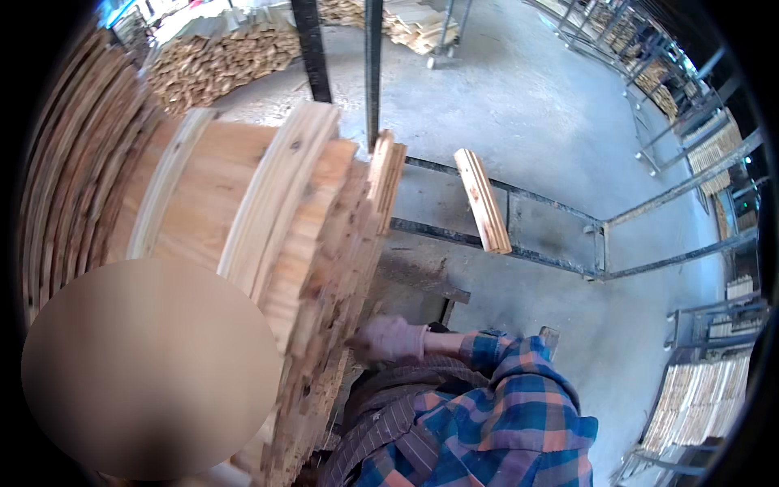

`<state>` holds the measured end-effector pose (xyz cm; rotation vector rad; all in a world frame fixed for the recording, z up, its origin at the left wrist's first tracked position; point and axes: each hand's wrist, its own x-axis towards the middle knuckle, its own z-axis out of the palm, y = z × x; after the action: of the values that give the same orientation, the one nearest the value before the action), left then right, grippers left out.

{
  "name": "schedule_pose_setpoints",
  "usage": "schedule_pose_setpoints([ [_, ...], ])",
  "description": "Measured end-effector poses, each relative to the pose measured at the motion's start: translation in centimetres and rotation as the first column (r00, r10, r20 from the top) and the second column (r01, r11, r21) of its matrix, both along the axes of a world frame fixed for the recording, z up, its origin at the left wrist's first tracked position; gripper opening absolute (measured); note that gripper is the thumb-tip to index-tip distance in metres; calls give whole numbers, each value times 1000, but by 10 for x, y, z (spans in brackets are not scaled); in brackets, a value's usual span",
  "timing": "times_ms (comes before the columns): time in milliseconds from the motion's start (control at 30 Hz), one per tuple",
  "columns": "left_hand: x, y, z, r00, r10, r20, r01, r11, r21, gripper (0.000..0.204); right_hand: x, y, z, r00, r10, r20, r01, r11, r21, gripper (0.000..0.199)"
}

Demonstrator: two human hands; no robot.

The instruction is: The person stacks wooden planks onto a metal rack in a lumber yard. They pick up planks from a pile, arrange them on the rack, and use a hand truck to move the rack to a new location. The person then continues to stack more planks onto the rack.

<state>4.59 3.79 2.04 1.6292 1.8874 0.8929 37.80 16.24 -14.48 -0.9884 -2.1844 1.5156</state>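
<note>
My right hand [393, 338], in a pale glove below a plaid cuff, is close to the side of a tall stack of wooden boards [345, 219]. Its fingertips are smeared against the board ends, so whether they grip anything or only touch is unclear. Two light wooden strips [280, 191] lie across the top of the stack, on a broad reddish board face [227, 166]. A large blurred oval covers the near left part of the stack. No part of my left hand can be made out.
A short grooved board [483, 200] lies across a low metal frame [560, 264], right of the stack. Short boards [385, 183] lean at the stack's far corner beside dark upright posts [372, 73]. Wood piles [223, 65] stand behind; racks with boards [696, 398] line the right.
</note>
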Motion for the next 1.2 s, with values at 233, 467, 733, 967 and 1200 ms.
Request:
schedule_pose_setpoints([
  [233,105,106,-11,953,-194,233,240,953,-187,71,74,57,-148,883,-326,339,425,861,-279,47],
  [467,236,182,-5,817,-292,497,471,836,-282,65,158,131,-234,928,-309,208,354,905,-235,25],
  [733,389,253,-166,429,32,903,600,737,-312,62,307,178,-257,430,-885,178,470,50,-881,16],
  [967,481,408,-391,923,89,374,73,915,-397,87,378,280,-485,556,-812,-176,453,474,-755,19],
  [1200,405,581,-613,998,-18,-59,-15,854,-519,103,322,366,-627,430,-890,153,425,50,-904,55],
])
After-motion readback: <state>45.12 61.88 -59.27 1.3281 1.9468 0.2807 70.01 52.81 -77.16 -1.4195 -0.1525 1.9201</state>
